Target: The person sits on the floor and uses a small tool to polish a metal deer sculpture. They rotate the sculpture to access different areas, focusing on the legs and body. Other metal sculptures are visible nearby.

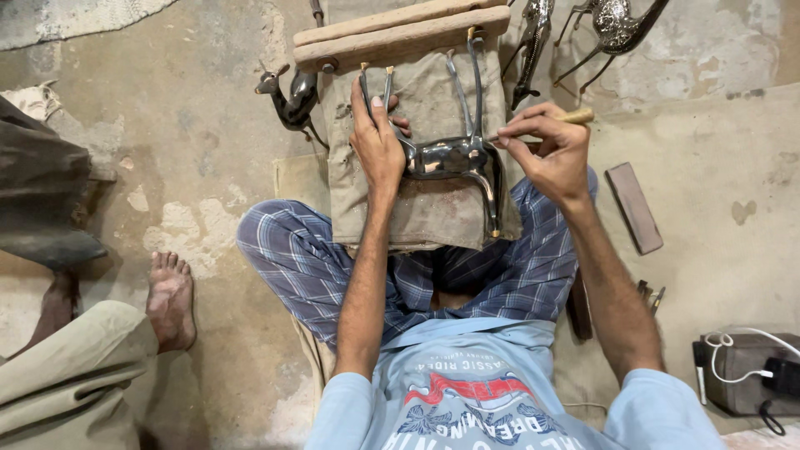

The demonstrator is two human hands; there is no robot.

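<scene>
Worker: sits cross-legged on the floor (208, 150) in checked trousers, a cloth-covered wooden block (421, 196) propped between the knees as a bench.
Piece: a shiny metal deer figurine (454, 154) lies on its side on the cloth, legs pointing away toward the block's wooden bars (400, 33).
Left hand (377, 142): closed over the figurine's front end, fingers wrapped around it, pinning it to the cloth.
Right hand (552, 150): pinched narrow around a slim tool with a wooden handle (575, 117), held like a pen, its tip touching the figurine's back near the hind leg.
Step, as I judge it: fine engraving or scraping of the surface, one hand steadying while the other works.
Next move, as I judge it: calls for short, controlled strokes and firm downward pressure from the left hand, since the smooth metal could slide on the cloth.
Nearby: a dark sharpening stone (633, 207) on the floor to the right, a dark deer figurine (292, 100) left of the block, and two more shiny ones (612, 25) beyond it.
Left side: another person's bare foot (171, 296) rests on the floor, well apart from the work.
</scene>
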